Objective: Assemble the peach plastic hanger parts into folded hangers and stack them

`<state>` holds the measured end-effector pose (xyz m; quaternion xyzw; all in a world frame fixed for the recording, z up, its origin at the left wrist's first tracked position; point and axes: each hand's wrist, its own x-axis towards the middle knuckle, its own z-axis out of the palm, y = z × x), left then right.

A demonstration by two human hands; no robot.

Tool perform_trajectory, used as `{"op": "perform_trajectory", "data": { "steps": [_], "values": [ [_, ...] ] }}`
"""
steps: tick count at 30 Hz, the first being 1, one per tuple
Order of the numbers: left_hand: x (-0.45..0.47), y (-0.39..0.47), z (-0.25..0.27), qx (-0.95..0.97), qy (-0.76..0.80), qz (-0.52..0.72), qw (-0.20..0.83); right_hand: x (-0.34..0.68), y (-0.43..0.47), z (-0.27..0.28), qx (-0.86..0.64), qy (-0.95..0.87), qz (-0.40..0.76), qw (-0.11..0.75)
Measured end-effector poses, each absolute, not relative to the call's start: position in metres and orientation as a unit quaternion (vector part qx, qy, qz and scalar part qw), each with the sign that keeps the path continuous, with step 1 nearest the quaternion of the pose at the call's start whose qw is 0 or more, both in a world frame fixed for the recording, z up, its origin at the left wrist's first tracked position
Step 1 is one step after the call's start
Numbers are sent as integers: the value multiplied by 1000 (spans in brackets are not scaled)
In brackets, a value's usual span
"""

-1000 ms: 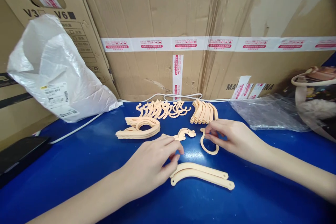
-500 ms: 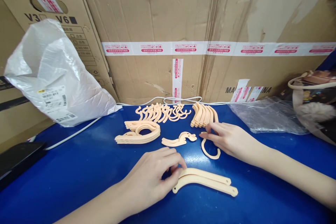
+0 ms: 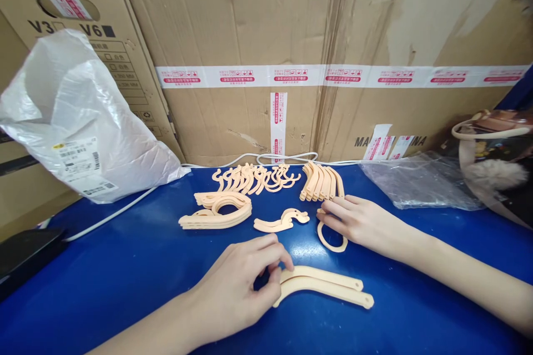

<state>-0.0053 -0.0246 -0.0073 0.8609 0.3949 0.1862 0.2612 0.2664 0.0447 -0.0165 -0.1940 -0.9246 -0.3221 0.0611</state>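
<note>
My left hand (image 3: 250,280) is closed, thumb and forefinger pinching the left end of an S-curved beige strip (image 3: 320,273). A similar beige strip (image 3: 325,288) lies against its near side. Both look like flat plastic pieces with a hole near the right end. My right hand (image 3: 353,219) is low over a C-shaped beige hook (image 3: 333,247), its fingers on the upper part and its thumb hidden. Just left of that hand lies a pair of joined or stacked curved pieces (image 3: 277,224). Behind it stands a row of curved beige strips (image 3: 320,180).
Several small beige hooks (image 3: 250,177) lie at the back of the blue table (image 3: 208,321). A stack of beige curved pieces (image 3: 216,219) sits left of centre. Around them are a white plastic bag (image 3: 75,122), a clear bag (image 3: 420,180), a dark flat device (image 3: 29,258) and cardboard boxes (image 3: 233,28).
My right fingers have lowered and flattened over the C-shaped hook, covering its upper part. My left hand and the two strips stay nearly still. The whole view has shifted slightly.
</note>
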Motion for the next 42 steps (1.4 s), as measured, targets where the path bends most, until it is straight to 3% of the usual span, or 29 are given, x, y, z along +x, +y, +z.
{"op": "perform_trajectory", "data": {
  "steps": [4, 7, 13, 17, 31, 34, 37, 42],
  "values": [
    [-5, -23, -8, 859, 393, 189, 267, 267, 45, -15, -207, -931, -292, 70],
    [-5, -24, -6, 856, 399, 185, 271, 265, 41, -11, -253, -938, -201, 128],
    [-2, -26, -4, 881, 379, 154, 239, 251, 28, -14, -369, -838, 290, 278],
    [0, -26, -7, 906, 353, 125, 195, 244, 29, -23, -369, -738, 478, 301],
    [5, -33, -9, 931, 323, 99, 141, 245, 30, -27, -358, -727, 507, 294],
    [4, -33, -6, 884, 374, 162, 229, 245, 28, -23, -352, -730, 510, 288],
    [2, -24, 4, 775, 422, 245, 401, 244, 28, -20, -346, -723, 522, 290],
    [-3, 1, 23, 584, 385, 384, 603, 236, 30, -20, -357, -682, 541, 337]
  ]
}}
